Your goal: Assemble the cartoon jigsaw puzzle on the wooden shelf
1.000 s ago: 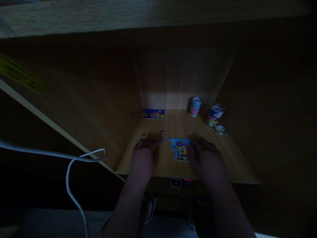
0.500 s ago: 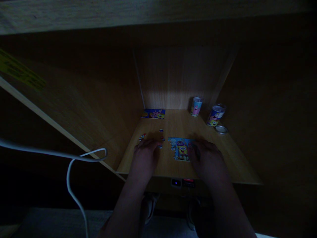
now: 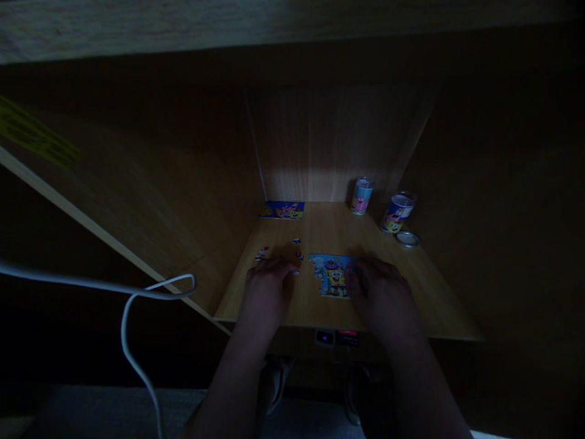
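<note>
A partly assembled jigsaw puzzle (image 3: 336, 277) with a yellow cartoon figure lies flat on the wooden shelf board, its left edge ragged. My right hand (image 3: 381, 289) rests over its right side, fingers curled and thumb on the picture; the hand hides that edge. To the left, my left hand (image 3: 269, 283) is low over the board, with thumb and fingertips closed at a small puzzle piece (image 3: 297, 272). Loose puzzle pieces (image 3: 299, 256) lie just beyond those fingertips, another piece (image 3: 297, 241) farther back, and more pieces (image 3: 262, 252) past the knuckles. Dim light blurs finger detail.
A blue picture card (image 3: 286, 210) lies at the back left. Two printed cans, one pink and blue (image 3: 361, 198), one dark blue (image 3: 397, 214), stand at the back right beside a round lid (image 3: 407, 239). Wooden walls enclose the board. A white cable (image 3: 132, 292) hangs at left.
My left fingertips have closed slightly over the small piece, which shows less now. My right hand stays on the puzzle. The whole view has shifted very slightly.
</note>
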Available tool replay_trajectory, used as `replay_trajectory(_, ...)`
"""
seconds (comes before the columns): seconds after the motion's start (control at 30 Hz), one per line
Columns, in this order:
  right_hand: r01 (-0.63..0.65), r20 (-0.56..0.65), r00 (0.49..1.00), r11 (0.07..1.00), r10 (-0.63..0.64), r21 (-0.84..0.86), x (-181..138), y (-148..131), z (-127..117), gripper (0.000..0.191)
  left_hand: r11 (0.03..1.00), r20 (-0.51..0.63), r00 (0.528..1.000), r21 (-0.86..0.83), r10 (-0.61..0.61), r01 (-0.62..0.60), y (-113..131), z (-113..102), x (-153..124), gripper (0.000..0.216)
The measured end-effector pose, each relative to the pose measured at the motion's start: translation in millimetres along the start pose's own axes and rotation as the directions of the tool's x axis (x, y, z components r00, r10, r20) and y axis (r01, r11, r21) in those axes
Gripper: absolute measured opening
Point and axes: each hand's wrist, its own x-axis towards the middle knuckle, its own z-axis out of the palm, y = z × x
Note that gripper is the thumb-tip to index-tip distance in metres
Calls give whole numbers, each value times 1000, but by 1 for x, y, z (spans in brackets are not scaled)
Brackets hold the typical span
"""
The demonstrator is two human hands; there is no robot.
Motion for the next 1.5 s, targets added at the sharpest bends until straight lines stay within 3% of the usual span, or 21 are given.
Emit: replay_trajectory(1.5, 16, 5, 1000, 1000, -16, 1, 0, 1, 0, 34, 1000, 18, 1000, -10, -17, 17, 4, -3, 1, 32)
